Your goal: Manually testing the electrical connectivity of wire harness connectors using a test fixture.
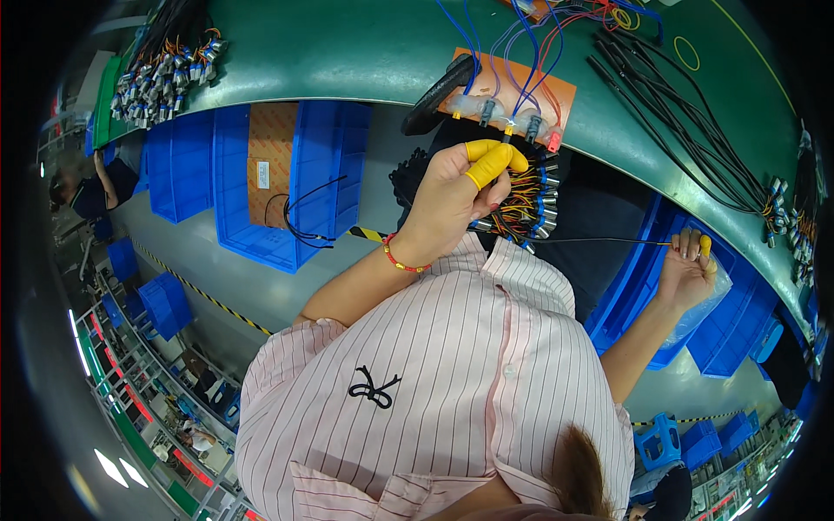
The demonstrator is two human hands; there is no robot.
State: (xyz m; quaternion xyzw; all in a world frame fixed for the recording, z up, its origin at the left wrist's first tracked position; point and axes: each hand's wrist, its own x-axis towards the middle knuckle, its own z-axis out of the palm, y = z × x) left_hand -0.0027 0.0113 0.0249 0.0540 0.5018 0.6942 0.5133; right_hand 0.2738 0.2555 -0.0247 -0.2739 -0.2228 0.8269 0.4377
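Observation:
My left hand [460, 187], with yellow finger cots, pinches just below a yellow-tipped connector [508, 130] on the orange test board [556, 91]. What its fingertips grip is mostly hidden behind them. Under that hand hangs a bundle of metal-tipped cable ends [543, 204] with orange and yellow wires. A thin black cable [599, 240] runs from beside the bundle to my right hand [686, 269]. That hand is held out to the right, its fingers closed on the cable's orange-coloured end, a yellow cot on one finger.
Blue and red leads rise from the board on the green bench [330, 52]. Black cables [678, 113] lie at its right, more metal-tipped ends [169, 82] at its left. Blue bins [261, 243] stand below, one holding a cardboard box [271, 156]. Another person [95, 187] is at far left.

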